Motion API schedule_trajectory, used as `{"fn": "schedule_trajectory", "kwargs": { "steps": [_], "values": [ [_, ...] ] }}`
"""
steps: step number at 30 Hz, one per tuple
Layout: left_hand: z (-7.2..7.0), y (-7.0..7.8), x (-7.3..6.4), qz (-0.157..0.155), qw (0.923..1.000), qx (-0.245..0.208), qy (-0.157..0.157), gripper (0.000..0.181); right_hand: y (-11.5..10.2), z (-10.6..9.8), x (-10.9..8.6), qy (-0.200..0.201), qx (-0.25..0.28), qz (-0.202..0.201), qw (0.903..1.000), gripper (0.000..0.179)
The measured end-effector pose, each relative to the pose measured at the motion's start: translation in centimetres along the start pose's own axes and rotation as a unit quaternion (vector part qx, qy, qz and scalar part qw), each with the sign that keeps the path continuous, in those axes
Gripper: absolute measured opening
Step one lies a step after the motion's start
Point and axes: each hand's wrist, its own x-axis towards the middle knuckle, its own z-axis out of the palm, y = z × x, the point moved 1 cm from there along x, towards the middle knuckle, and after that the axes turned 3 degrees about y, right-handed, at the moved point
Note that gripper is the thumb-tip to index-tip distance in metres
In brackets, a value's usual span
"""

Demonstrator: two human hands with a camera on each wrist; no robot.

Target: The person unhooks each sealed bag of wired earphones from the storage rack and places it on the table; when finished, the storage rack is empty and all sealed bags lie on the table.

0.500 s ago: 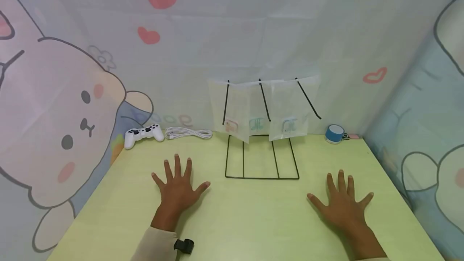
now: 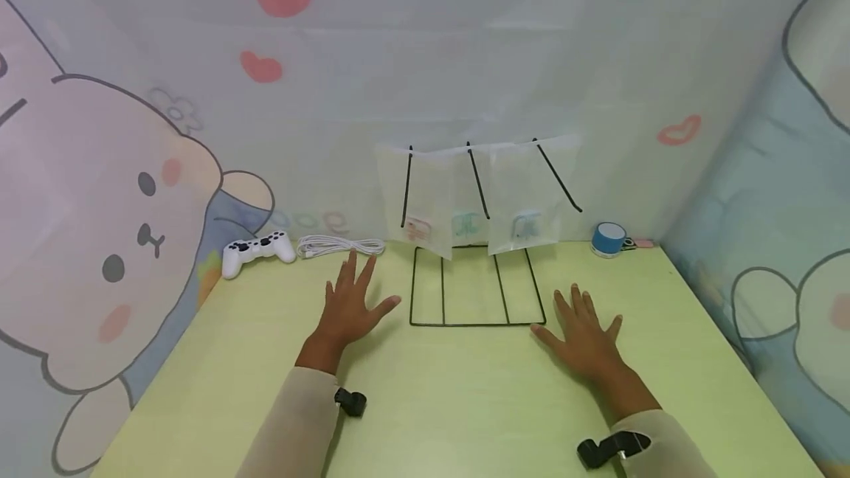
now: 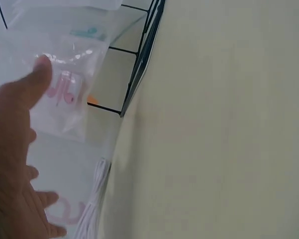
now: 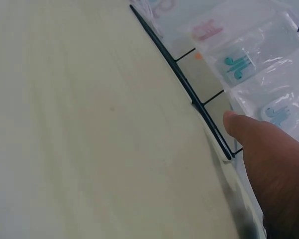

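Observation:
A black wire rack (image 2: 478, 324) stands at the back of the table, its three hooks carrying clear plastic bags. The left bag (image 2: 425, 194) holds a small case with pink earphones; the middle bag (image 4: 239, 67) and the right bag (image 2: 534, 194) show teal and blue ones. My left hand (image 2: 347, 312), fingers spread and holding nothing, is over the table left of the rack, just in front of a coiled white cable (image 2: 332, 245). My right hand (image 2: 586, 338) is likewise spread and bare, its thumb near the rack's front right corner.
A white game controller (image 2: 257, 251) lies at the back left. At the back right sits a blue and white cylinder (image 2: 608, 240), with a small pink and black item (image 2: 640, 243) beside it. A printed cloth wall (image 2: 438, 80) rises behind the table.
Both hands have moved forward over the table and inward toward the rack. The view has shifted slightly. The rack, bags and other items stay in place.

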Motion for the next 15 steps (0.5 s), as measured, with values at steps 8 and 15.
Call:
{"fn": "schedule_trajectory", "kwargs": {
  "steps": [8,15],
  "values": [
    [0.5,-1.0,3.1,0.030,0.9848,-0.171,0.003,0.086,0.2,0.2,1.6,-0.025,0.026,-0.016,0.9992,0.095],
    [1.3,-1.0,5.8,0.019,0.9666,-0.255,0.019,0.077,0.1,0.3,2.4,-0.032,0.015,-0.025,0.9991,0.090]
  ]
}}
